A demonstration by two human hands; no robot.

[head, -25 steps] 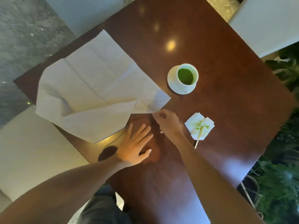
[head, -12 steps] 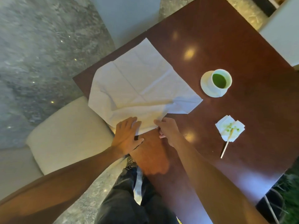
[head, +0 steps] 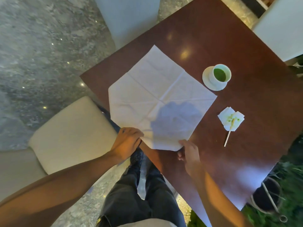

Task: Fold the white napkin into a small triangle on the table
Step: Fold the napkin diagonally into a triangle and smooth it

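Observation:
The white napkin (head: 157, 97) lies spread open and nearly flat on the dark wooden table (head: 229, 46), with crossing fold creases through its middle. Its left side hangs a little over the table's near-left edge. My left hand (head: 126, 143) pinches the napkin's near-left edge at the table's rim. My right hand (head: 188, 153) grips the napkin's near corner between thumb and fingers. A shadow falls across the napkin's near right part.
A white cup of green drink on a saucer (head: 216, 77) stands right of the napkin. A small crumpled tissue with a wooden stick (head: 231, 120) lies further right. Cream chairs (head: 72, 131) flank the table; plants (head: 287, 202) are at the lower right.
The folded-over near flap of the napkin has been pulled open toward me, so the napkin now lies flat. Both hands moved onto its near edge and took hold.

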